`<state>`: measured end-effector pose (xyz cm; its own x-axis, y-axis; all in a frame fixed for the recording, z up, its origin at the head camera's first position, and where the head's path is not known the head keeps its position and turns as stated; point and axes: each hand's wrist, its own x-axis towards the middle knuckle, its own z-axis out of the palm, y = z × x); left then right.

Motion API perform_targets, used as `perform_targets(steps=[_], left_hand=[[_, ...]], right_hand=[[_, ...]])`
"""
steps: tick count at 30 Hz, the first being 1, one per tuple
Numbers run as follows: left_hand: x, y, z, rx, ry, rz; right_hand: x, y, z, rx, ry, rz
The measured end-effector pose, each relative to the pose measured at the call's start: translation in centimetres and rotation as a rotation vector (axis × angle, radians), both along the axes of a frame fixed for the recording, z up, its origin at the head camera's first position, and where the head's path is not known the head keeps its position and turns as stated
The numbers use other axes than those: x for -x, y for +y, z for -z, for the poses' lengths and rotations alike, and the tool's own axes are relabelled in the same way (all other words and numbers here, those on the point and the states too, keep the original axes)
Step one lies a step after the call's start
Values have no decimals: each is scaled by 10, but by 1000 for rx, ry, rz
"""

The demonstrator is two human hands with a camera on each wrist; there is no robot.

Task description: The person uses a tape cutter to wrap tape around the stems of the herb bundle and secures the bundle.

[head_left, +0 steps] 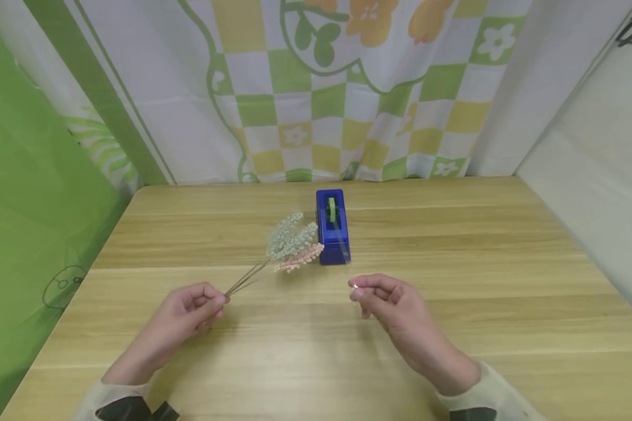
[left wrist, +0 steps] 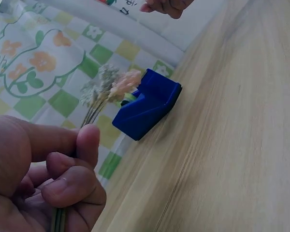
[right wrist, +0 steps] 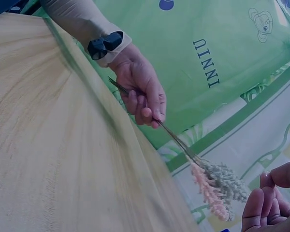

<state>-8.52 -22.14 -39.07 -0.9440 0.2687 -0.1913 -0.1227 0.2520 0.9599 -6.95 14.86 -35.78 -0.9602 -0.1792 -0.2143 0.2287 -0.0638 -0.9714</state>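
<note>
My left hand (head_left: 192,313) pinches the thin stems of a small bunch of artificial flower sprigs (head_left: 295,242), pale green and pink. Their heads point away to the right, and the stem ends run back through the curled fingers in the left wrist view. My right hand (head_left: 400,316) holds a small, clear, shiny piece of tape (head_left: 355,288) between thumb and index finger; most of it is hidden by the fingertips. Beyond the hands a blue tape dispenser (head_left: 335,252) with a yellow-green roll (head_left: 332,209) stands on the table, the sprig heads overlapping its left edge in the head view.
The wooden table (head_left: 479,263) reaches back to a checked, flower-printed curtain (head_left: 326,93). A green cloth (head_left: 26,193) hangs at the left side and a white wall (head_left: 600,146) borders the right.
</note>
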Motion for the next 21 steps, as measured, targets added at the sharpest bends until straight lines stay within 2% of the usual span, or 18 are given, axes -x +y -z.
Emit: perform_targets(steps=[6,11,21], left_hand=[[-6,-3,0,75,17,111],[-3,9,-1,79,19,219],[12,48,-5,75,26,277]], right_hand=[[2,0,-5,-4,26,-2],[3,0,-9,1,27,-2],[2,-3,-12,36,32,-24]])
